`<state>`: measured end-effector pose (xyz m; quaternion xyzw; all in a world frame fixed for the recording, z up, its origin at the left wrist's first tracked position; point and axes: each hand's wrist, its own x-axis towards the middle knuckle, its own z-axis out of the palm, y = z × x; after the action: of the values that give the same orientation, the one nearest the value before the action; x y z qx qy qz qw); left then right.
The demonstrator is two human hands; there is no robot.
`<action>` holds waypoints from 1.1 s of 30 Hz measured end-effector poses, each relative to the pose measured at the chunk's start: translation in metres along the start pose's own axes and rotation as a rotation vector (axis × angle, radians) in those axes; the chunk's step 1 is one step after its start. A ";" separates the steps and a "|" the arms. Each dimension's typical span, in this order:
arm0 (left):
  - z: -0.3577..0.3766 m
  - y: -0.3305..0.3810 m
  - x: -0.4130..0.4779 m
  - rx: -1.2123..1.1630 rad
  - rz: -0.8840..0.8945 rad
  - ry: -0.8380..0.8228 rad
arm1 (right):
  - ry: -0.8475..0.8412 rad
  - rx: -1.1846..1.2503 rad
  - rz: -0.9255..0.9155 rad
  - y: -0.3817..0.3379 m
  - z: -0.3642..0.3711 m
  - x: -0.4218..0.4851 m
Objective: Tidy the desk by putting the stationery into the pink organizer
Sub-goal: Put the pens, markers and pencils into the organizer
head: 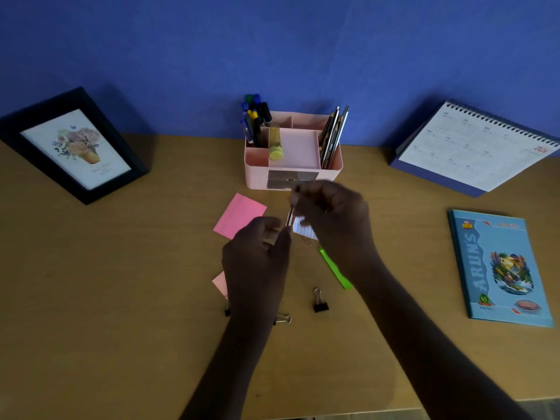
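Right hand (333, 219): my fingers are curled around the upper part of a slim object (291, 211), thin and dark with a silvery glint, too blurred to name.
Left hand (257, 253): my fingers are curled and my thumb and fingertips pinch its lower end.
White slip (304, 230): lined paper, showing just beside the slim object, under my right hand.
Pink organizer (257, 174): smooth plastic box with compartments, at the back of the desk (121, 283), just beyond my hands.
Pens (254, 122): upright in its rear left compartment.
Pencils (333, 137): leaning in its right compartment.
Yellow-capped tube (275, 144): tilted in the organizer.
Pink note (239, 215): flat square of paper, left of my hands.
Green strip (335, 269): bright and narrow, partly under my right wrist.
Binder clip (320, 303): black with wire handles, between my forearms.
Desk: matte brown wood.
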<state>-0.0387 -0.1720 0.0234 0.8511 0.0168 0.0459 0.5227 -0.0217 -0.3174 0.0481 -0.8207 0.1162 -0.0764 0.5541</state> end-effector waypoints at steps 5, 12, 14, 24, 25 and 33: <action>-0.010 -0.016 0.005 0.019 -0.088 0.035 | 0.179 -0.017 -0.183 -0.040 -0.002 0.059; -0.017 -0.045 -0.005 0.092 -0.156 0.010 | 0.287 -0.165 -0.375 -0.054 0.026 0.120; -0.019 -0.052 -0.008 0.090 -0.163 0.008 | 0.280 -0.183 -0.365 -0.049 0.034 0.132; -0.036 -0.084 -0.016 0.274 -0.201 -0.142 | 0.182 -0.251 -0.295 -0.018 0.066 0.156; -0.038 -0.087 -0.017 0.291 -0.198 -0.135 | 0.173 -0.254 -0.283 -0.016 0.069 0.157; -0.044 -0.105 -0.027 0.398 -0.159 -0.138 | 0.157 -0.310 -0.302 -0.006 0.079 0.162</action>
<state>-0.0676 -0.0874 -0.0520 0.9346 0.0568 -0.0578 0.3464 0.1550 -0.2898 0.0237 -0.8957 0.0451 -0.2035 0.3929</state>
